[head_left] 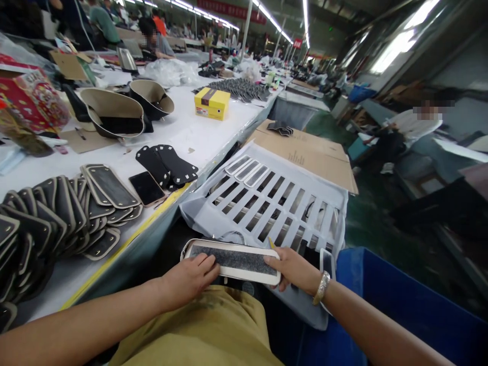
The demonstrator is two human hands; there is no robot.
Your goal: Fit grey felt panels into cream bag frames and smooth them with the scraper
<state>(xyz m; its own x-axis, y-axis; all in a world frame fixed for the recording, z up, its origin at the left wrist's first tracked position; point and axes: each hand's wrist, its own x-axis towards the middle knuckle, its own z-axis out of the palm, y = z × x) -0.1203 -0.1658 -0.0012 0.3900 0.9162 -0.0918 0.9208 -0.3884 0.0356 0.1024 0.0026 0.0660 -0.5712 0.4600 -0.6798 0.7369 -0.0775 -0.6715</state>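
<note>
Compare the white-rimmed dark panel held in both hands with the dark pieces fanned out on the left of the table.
The white-rimmed dark panel is single and gripped by the left hand and right hand; the fanned dark pieces overlap in a pile on the white table. The panel's rim is white, theirs tan. Both are flat with rounded corners.

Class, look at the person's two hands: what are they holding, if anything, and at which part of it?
Both hold one flat cream-edged piece with a dark grey centre: left hand at its left end, right hand at its right end.
</note>
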